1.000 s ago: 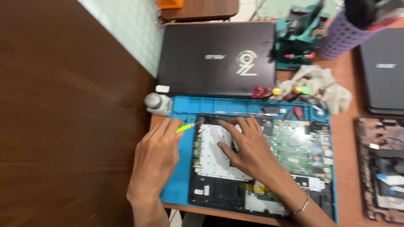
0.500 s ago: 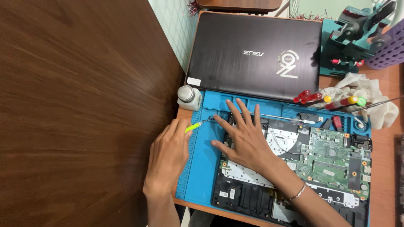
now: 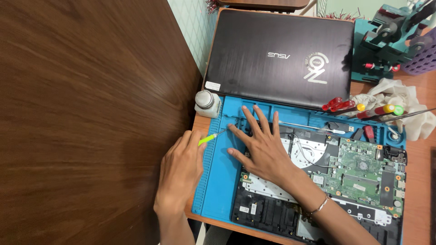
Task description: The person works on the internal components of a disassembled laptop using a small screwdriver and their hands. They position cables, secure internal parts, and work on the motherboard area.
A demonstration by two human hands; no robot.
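Observation:
An opened laptop base (image 3: 318, 190) with a green circuit board (image 3: 363, 170) lies on a blue work mat (image 3: 218, 181). My left hand (image 3: 181, 170) grips a small screwdriver with a yellow-green handle (image 3: 207, 139); its tip points toward the laptop's upper left corner. My right hand (image 3: 263, 147) lies flat with fingers spread on the left part of the opened base, next to the screwdriver tip.
A closed dark laptop (image 3: 281, 59) lies behind the mat. A small white bottle (image 3: 206, 103) stands at the mat's top left corner. Red and yellow-handled screwdrivers (image 3: 359, 109) and a white cloth (image 3: 399, 104) lie at right. A teal holder (image 3: 386, 41) stands behind. A dark wooden panel (image 3: 81, 122) fills the left.
The view has shifted left, so everything sits further right in the frame. Both hands stay at the laptop's upper left corner, the left one still holding the screwdriver.

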